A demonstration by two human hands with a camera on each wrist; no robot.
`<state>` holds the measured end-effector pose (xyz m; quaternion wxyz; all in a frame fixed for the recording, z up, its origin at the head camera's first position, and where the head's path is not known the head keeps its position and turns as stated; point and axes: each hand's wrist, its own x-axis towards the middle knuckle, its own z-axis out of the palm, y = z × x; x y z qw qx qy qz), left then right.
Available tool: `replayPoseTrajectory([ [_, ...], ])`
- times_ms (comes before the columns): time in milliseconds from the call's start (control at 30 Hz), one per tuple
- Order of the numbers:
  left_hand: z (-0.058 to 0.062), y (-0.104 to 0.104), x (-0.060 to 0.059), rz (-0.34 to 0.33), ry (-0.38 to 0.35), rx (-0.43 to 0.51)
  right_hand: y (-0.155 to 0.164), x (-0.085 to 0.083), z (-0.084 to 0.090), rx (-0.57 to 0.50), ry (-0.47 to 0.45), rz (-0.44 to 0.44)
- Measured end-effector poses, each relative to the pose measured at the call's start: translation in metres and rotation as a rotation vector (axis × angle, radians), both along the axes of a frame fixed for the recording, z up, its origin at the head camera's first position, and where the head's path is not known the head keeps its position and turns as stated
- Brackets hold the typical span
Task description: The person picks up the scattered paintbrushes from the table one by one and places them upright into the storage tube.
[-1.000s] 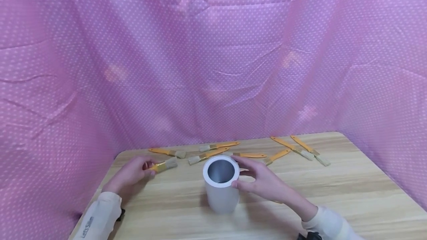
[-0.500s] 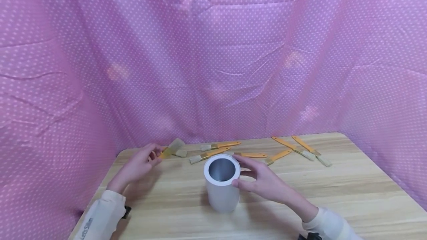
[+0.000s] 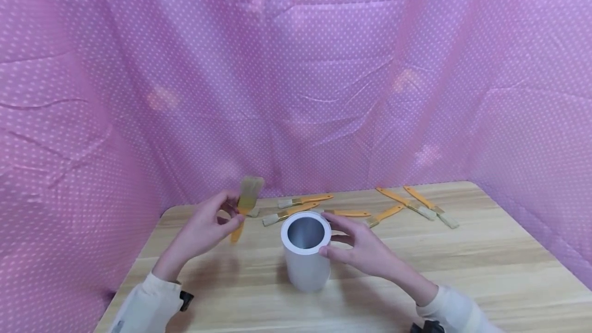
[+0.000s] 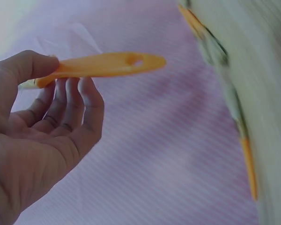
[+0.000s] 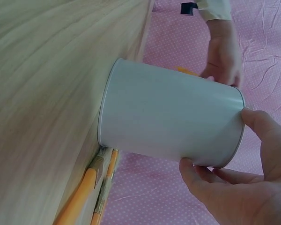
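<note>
While the brush (image 3: 243, 204) hangs pinched between left hand (image 3: 205, 227) thumb and fingertips (image 4: 84, 91) — bristles up, handle down, just left of the cup (image 3: 305, 253) — a light pinch could let it slip or clip the rim. Right hand (image 3: 365, 253) fingers curl round the cup's rim, steadying it on the table (image 3: 462, 271). Spare brushes (image 3: 296, 208) lie beyond the fingers near the pink curtain (image 3: 296, 91) — nothing between brush and cup.

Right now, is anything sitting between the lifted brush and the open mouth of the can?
Nothing visible. The left hand holds the brush in the air, bristles up, just left of the can. Its mouth is open and looks empty; the right hand grips only the rim's right side.
</note>
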<state>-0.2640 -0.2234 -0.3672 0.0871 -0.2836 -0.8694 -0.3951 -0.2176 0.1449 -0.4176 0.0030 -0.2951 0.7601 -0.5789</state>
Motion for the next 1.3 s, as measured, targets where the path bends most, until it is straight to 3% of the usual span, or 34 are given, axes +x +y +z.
replayPoseTrajectory([
  [200,0.023,0.026,0.027,-0.069,-0.027,0.123,-0.003,0.000,0.002,-0.015,-0.005,0.002],
  [333,0.032,0.039,0.036,-0.089,-0.014,0.183,-0.006,-0.002,0.002,-0.016,-0.012,0.003],
  [700,0.037,0.064,0.037,-0.070,0.086,0.326,-0.015,-0.003,0.003,-0.006,-0.029,-0.014],
  [1067,0.035,0.075,0.041,-0.039,0.080,0.392,-0.018,-0.005,0.004,0.005,-0.035,-0.016],
  [1300,0.028,0.081,0.041,-0.024,0.033,0.408,-0.019,-0.005,0.002,0.015,-0.038,-0.013],
])
